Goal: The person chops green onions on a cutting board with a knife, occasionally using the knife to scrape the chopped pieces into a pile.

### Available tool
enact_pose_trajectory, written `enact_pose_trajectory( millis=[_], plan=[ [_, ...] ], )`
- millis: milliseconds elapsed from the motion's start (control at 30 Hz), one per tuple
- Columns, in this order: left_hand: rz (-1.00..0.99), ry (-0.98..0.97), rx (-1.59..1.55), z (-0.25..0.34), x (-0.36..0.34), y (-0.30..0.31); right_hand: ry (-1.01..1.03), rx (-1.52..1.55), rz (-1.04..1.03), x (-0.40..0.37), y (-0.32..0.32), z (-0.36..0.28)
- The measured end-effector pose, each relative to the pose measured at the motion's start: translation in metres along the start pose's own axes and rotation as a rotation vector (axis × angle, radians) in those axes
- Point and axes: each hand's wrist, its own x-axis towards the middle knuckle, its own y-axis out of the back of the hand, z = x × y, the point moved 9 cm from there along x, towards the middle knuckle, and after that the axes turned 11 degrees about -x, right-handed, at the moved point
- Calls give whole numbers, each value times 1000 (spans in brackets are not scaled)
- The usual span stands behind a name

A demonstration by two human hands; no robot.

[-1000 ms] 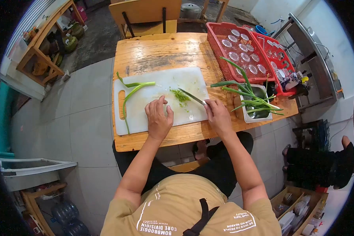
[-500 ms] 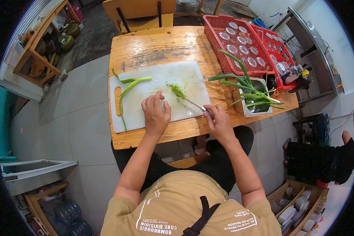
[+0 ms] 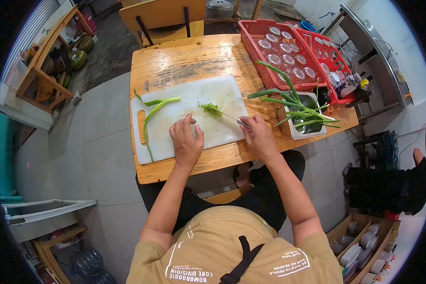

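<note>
At a wooden worktop (image 3: pixel 184 61), over a white board (image 3: pixel 222 90), the left hand (image 3: pixel 186 141) rests flat, fingers loosely spread and empty. The right hand (image 3: pixel 256 137) grips a knife (image 3: pixel 227 115), its blade swung back onto the chopped greens (image 3: pixel 212 110) mid-board: mincing continues.

The right hand (image 3: pixel 258 137) hides the knife (image 3: pixel 228 115) handle (blade barely discernible).

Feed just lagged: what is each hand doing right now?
Left hand: open, resting on the cutting board, holding nothing.
Right hand: closed on the knife, tip at the chopped greens.
</note>
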Motion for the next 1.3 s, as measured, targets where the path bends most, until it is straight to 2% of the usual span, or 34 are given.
enact_pose_trajectory(
  millis=[133, 267, 333, 467, 667, 767, 833, 933, 1067, 1133, 1300],
  plan=[
    [-15, 24, -16, 0, 1, 0, -104, 63, -26, -24, -6, 11],
    [-29, -24, 15, 3, 2, -3, -166, -17, -19, -42, -5, 7],
    [-25, -42, 18, 6, 3, -1, -263, -104, -166, -46, -13, 5],
    [-32, -36, 22, 7, 4, 0, -211, -129, -90, -44, -17, -12],
    [-53, -18, 16, 7, 5, -1, -24, -139, 52, -40, -18, -41],
    [-45, -27, 21, 9, 4, 0, -2, -205, -7, -41, -24, -50],
    [-46, -12, 4, 7, 4, 0, -48, -309, -241, -48, -47, -46],
    [-25, -28, 5, 9, 4, 1, -17, -436, -316, -39, -54, -59],
    [-26, -21, -1, 9, 6, 2, -6, -363, -226, -37, -53, -57],
    [-42, 0, -23, 3, 3, 1, -95, -414, -397, -56, -54, -58],
    [-51, -30, -17, 8, 3, -2, -77, -304, -315, -30, -54, -45]
  ],
)
